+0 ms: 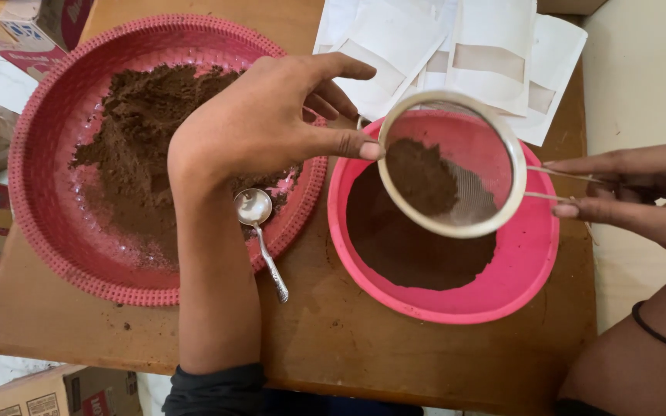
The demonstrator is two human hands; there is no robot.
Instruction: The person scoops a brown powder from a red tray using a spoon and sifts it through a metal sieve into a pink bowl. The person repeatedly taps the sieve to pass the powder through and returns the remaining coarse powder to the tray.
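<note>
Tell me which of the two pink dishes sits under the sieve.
The smooth pink bowl on the right, under the sieve; the other, a wide basket-textured pink tray, holds a spoon.

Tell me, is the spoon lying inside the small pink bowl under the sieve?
No, the spoon rests on the rim of the big red tray of brown powder, beside the pink bowl, not in it.

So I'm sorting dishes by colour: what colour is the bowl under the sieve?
Bright pink bowl, seen in the head view.
</note>
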